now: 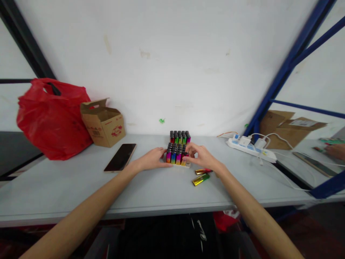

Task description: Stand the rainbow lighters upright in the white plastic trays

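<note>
A pale tray (176, 165) filled with upright lighters (173, 157) in bright metallic colours with black tops stands in front of me. My left hand (154, 158) is at its left side, thumb along the front corner and fingers curled round the side. At the front right corner, my right hand (202, 157) has thumb and fingertips pinched on a lighter (185, 154), mostly hidden by the fingers. Just behind stands a second block of upright lighters (180, 136). Two loose lighters lie near my right wrist, a red-and-gold lighter (202, 171) and a green-and-gold lighter (201, 179).
Left on the grey table (161, 194) lie a phone (120, 157), an open cardboard box (106, 126) and a red plastic bag (55, 122). A power strip (250, 148) with cables is at right, beside a blue metal frame (280, 82). Another person's hand (335, 151) shows far right.
</note>
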A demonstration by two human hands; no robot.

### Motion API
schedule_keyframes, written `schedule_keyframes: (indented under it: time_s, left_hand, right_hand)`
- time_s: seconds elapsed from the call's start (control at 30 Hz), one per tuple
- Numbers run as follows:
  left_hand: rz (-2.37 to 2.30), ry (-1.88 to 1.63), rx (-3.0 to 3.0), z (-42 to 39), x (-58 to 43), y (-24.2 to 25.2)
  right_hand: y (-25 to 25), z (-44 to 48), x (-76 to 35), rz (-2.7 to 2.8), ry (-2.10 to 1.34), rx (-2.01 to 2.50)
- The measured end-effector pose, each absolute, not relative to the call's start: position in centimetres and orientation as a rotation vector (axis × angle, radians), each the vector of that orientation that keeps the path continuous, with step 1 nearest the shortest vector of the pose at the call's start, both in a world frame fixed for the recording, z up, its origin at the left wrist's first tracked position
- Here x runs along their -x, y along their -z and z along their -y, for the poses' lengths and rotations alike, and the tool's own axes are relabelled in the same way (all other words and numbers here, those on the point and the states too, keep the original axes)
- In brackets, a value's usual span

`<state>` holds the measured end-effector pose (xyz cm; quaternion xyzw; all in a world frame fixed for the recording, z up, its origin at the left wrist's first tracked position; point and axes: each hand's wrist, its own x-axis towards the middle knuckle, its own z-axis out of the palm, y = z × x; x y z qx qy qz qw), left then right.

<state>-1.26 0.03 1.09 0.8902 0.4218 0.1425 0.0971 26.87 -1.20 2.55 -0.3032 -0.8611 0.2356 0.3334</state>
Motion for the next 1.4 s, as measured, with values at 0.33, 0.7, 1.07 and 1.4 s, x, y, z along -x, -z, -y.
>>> schedule_keyframes:
  time_s: [0.33, 0.7, 1.07, 1.4]
  left_hand:
    - [-1.211, -0.434, -2.607, -0.1, 1.3, -1.2]
    - [-1.224, -0.409, -2.581, 0.2, 1.2, -1.6]
    - [-1.233, -0.401, -2.611, 0.1, 1.2, -1.5]
    - [-1.199, -0.467, -2.557, 0.1, 1.2, -1.5]
  right_hand:
    - [-3.9, 1.3, -28.1, 2.184, -0.486, 0.968]
    - [-4.4, 0.2, -33.9, 2.369, -1.142, 1.198]
    - [-3.3, -0.6, -34.7, 2.469, -1.101, 1.279]
    - [-1.8, -2.4, -34.2, 2.334, -0.086, 1.387]
